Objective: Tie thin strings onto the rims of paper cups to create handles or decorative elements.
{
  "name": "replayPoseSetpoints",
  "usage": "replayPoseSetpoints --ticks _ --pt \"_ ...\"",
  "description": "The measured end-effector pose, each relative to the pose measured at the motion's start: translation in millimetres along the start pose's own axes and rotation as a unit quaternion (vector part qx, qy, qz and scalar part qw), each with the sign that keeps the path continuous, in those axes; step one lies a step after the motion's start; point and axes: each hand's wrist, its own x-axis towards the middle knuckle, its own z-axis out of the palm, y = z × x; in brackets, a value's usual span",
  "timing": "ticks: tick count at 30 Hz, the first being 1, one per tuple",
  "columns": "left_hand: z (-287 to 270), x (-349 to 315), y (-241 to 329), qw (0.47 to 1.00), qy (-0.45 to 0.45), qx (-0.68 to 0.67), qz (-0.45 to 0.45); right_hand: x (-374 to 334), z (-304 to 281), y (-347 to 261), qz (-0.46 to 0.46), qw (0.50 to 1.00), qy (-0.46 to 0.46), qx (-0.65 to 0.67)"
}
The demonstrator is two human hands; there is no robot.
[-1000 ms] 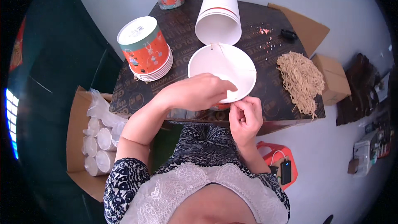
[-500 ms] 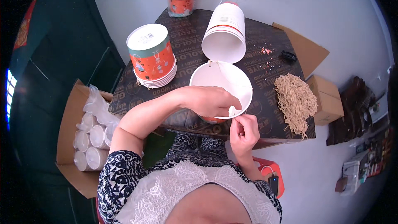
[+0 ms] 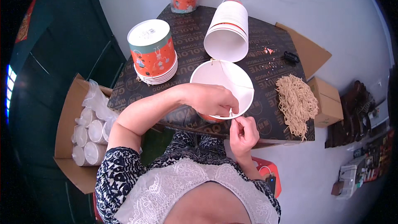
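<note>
A white-lined paper bucket (image 3: 203, 74) stands upright at the table's near edge, a little of its orange outside showing. A thin beige cord (image 3: 227, 73) is looped at the far rim and runs down inside toward the right wall. My left hand (image 3: 213, 101) reaches over the near left rim, its thumb and fingers pinched on a short light piece of cord inside the near wall. Just outside the same stretch of rim, my right hand (image 3: 244, 135) is closed in a pinch; what lies between its fingertips is too small to make out.
Upside-down orange buckets (image 3: 154, 58) are stacked at the left. Nested white buckets (image 3: 227, 37) lie behind the working one. A heap of beige cords (image 3: 296, 103) and a black object (image 3: 291, 57) are at the right. A carton (image 3: 66, 141) of wrapped tubs stands left of the table.
The hands keep nearly the same place at the near rim. My left fingertips have shifted slightly, and the light piece between them now shows more. The whole view has moved a little.
</note>
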Motion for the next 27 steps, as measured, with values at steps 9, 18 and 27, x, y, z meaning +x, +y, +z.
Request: replayPoseSetpoints --ticks 9,18,27 --pt "2 4 9 1.0 0.011 0.007 -0.011 5 -5 -4 0.005 1.0 -0.014 -0.008" --pt "7 -15 21 0.982 0.137 -0.116 -0.053 14 -20 -4 -0.013 0.997 -0.063 -0.032" --pt "12 -4 17 0.931 0.157 -0.318 -0.083 20 -22 -10 0.036 0.995 -0.087 0.022"
